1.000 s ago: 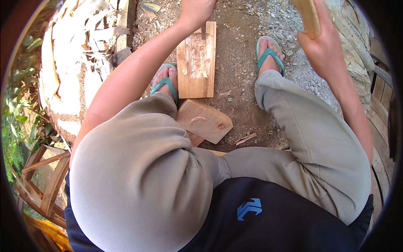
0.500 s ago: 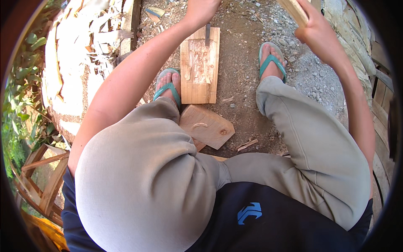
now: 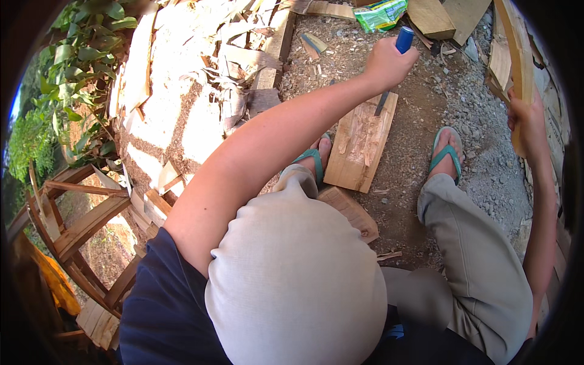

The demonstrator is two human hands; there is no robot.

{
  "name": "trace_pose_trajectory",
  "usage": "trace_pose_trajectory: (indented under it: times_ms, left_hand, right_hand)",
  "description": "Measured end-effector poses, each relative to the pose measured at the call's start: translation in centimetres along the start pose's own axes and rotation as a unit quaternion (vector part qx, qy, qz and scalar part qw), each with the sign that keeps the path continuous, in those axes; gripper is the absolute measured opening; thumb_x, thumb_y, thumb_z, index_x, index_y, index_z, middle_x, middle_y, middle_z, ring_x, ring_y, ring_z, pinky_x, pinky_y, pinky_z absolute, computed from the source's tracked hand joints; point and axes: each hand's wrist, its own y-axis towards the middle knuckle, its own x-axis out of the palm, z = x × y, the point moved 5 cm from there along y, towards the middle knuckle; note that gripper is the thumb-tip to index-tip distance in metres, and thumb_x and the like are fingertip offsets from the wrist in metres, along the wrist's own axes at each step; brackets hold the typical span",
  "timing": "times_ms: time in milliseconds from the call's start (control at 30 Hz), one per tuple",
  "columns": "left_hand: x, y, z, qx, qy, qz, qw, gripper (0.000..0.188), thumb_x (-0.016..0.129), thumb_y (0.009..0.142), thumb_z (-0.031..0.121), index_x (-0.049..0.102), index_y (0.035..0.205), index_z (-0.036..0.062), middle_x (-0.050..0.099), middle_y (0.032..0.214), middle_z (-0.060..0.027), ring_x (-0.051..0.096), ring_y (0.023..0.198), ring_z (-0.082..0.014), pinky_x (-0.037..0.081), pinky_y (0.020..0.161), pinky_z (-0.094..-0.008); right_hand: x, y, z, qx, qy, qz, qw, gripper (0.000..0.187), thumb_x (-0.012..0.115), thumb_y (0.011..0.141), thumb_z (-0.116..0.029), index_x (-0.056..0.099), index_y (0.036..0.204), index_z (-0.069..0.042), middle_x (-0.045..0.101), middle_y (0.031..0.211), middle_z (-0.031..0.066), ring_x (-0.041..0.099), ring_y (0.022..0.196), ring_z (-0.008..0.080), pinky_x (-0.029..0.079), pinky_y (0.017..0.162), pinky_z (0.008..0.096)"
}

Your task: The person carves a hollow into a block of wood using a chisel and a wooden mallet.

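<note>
My left hand (image 3: pixel 387 62) is closed around the blue handle of a knife (image 3: pixel 401 48); its dark blade points down onto a scarred wooden board (image 3: pixel 359 146) lying on the dirt between my feet. My right hand (image 3: pixel 528 121) grips a long curved strip of wood (image 3: pixel 514 55) held upright at the right edge. A second flat wood piece (image 3: pixel 351 212) lies just behind the board, near my left knee. I sit with grey trousers and teal flip-flops (image 3: pixel 446 155).
Wood shavings and offcuts (image 3: pixel 243 55) litter the pale ground to the left. A green packet (image 3: pixel 380 13) and wood blocks (image 3: pixel 435 15) lie at the top. A wooden frame (image 3: pixel 85 225) and leafy plants (image 3: pixel 67 79) stand at the left.
The view swung left and tilted, so the board now sits to the right. My left hand has lifted off the board with the blue-handled knife; my right hand stays on the wood strip.
</note>
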Motion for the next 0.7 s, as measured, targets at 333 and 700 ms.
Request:
trace_pose_trajectory:
  times_ms: [333,700]
  left_hand:
    - [-0.8,0.5,-0.4,0.049,0.015,0.008,0.999,0.037,0.059,0.088,0.032,0.058,0.074,-0.0020,0.057,0.060,-0.0141,0.058,0.057,-0.0247,0.047,0.057,-0.0425]
    - [-0.7,-0.1,-0.4,0.002,0.041,0.005,0.999,0.039,0.061,0.086,0.033,0.058,0.070,-0.0022,0.058,0.057,-0.0161,0.060,0.054,-0.0261,0.047,0.055,-0.0442]
  right_hand:
    - [1.9,-0.6,-3.0,-0.041,-0.108,-0.041,0.993,0.039,0.056,0.076,-0.011,0.053,0.113,0.001,0.051,0.082,0.0037,0.046,0.062,0.0085,0.039,0.053,0.0273]
    - [0.7,1.3,-4.7,-0.052,-0.248,-0.077,0.964,0.051,0.059,0.073,-0.006,0.056,0.124,-0.002,0.058,0.084,0.0053,0.056,0.072,0.0148,0.044,0.066,0.0288]
